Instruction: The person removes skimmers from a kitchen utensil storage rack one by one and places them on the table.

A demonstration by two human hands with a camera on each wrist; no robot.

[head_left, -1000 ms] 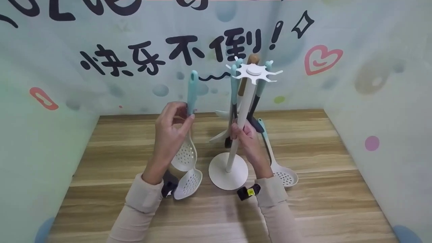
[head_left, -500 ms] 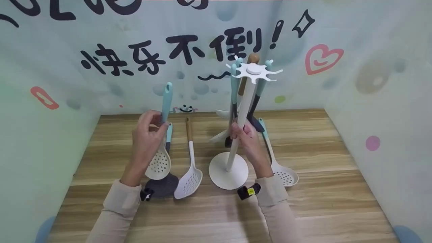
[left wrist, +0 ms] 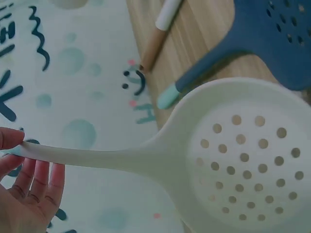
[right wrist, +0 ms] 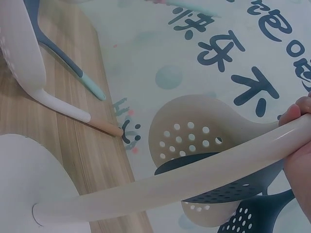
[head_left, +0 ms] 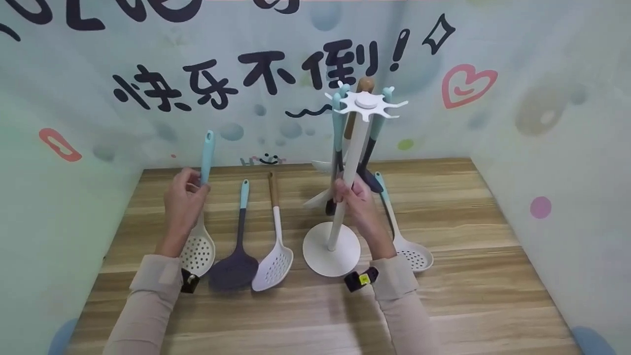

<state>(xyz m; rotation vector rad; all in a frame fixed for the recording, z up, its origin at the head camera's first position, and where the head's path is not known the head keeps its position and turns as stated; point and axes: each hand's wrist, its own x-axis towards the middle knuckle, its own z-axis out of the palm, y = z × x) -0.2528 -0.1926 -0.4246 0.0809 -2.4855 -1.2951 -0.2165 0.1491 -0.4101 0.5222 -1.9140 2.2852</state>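
Observation:
My left hand (head_left: 183, 207) pinches a cream skimmer by its light-blue handle (head_left: 207, 158), at the left of the table. The handle points up and the round perforated bowl (left wrist: 252, 165) hangs down. My right hand (head_left: 362, 199) grips the white pole (right wrist: 160, 191) of a utensil stand, whose round base (head_left: 320, 256) is on the table. Several utensils hang from its star-shaped top (head_left: 366, 102), among them a perforated cream skimmer (right wrist: 189, 116) and dark ones, partly hidden behind the pole and hand.
Between the hands lie a dark turner (head_left: 234, 268) with a light-blue handle tip and a white slotted turner (head_left: 272, 268) with a wooden handle. Right of the stand, another cream skimmer (head_left: 414, 254) is partly covered by my right forearm. A printed cloth (head_left: 276, 138) rises behind the table.
My left hand has carried the skimmer left and lower, away from the stand, uncovering the dark turner. My right hand has kept its grip on the pole.

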